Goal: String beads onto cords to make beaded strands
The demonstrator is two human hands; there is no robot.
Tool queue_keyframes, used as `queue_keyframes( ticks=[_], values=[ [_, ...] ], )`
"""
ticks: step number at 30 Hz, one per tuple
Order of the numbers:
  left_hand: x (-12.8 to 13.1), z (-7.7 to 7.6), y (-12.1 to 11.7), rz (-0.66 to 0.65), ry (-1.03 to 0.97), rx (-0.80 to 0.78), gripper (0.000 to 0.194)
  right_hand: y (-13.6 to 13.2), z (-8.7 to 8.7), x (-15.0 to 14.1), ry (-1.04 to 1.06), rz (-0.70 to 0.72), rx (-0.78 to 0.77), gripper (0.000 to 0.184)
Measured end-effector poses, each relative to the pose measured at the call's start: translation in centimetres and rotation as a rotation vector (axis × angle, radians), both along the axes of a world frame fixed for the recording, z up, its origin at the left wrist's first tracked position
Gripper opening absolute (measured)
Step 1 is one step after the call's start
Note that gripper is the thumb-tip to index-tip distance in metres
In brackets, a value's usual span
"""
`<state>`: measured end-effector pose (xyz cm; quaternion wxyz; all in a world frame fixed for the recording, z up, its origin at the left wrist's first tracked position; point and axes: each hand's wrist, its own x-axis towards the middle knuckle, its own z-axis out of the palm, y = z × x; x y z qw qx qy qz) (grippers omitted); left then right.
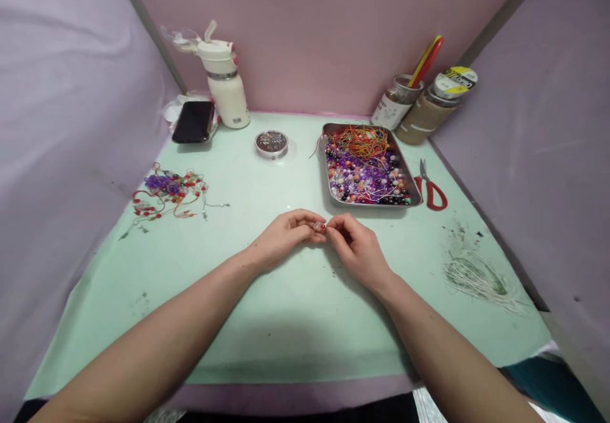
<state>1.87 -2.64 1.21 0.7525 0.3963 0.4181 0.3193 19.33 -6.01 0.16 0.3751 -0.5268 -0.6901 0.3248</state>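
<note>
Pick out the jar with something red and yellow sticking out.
The left jar, with the white label; the right jar, wrapped in brown, has a yellow-marked disc on top instead.

We count one left hand (295, 232), one right hand (355, 242), one tray (376, 207), beads (365, 175) (too many to number), two jars (391, 110), one bottle (229, 99), one phone (194, 122), one pair of scissors (426, 179), one flat round case (271, 143), one heap of beaded strings (164, 185), one thread bundle (476, 277).
</note>
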Motion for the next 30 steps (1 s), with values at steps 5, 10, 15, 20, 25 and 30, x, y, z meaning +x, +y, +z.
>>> queue_keyframes(
  ticks=[5, 10, 15, 20, 25, 30],
  values=[
    [-0.05, 0.29, 0.04, -0.013, 0.03, 0.073, 0.019, -0.04, -0.01, 0.05, -0.019, -0.001, 0.031, 0.01],
    [-0.1, 0.6, -0.13, -0.044, 0.052, 0.06, 0.018, -0.04, 0.0, 0.14, -0.043, 0.015, 0.044, 0.01],
    [-0.05, 0.69, -0.07, -0.048, 0.076, 0.032, 0.019, -0.06, 0.09, 0.21, -0.058, 0.013, 0.027, 0.01],
    [-0.02, 0.56, -0.06, -0.049, 0.13, 0.069, 0.019, -0.06, 0.34, 0.38, -0.065, -0.004, 0.0, 0.013],
    [-0.2, 0.28, -0.15, -0.088, 0.177, 0.117, 0.018, -0.04, 0.45, 0.46, -0.08, 0.004, -0.009, 0.015],
    [-0.3, 0.29, -0.26, -0.126, 0.21, 0.133, 0.017, -0.02, 0.41, 0.41, -0.098, 0.033, -0.016, 0.014]
  ],
)
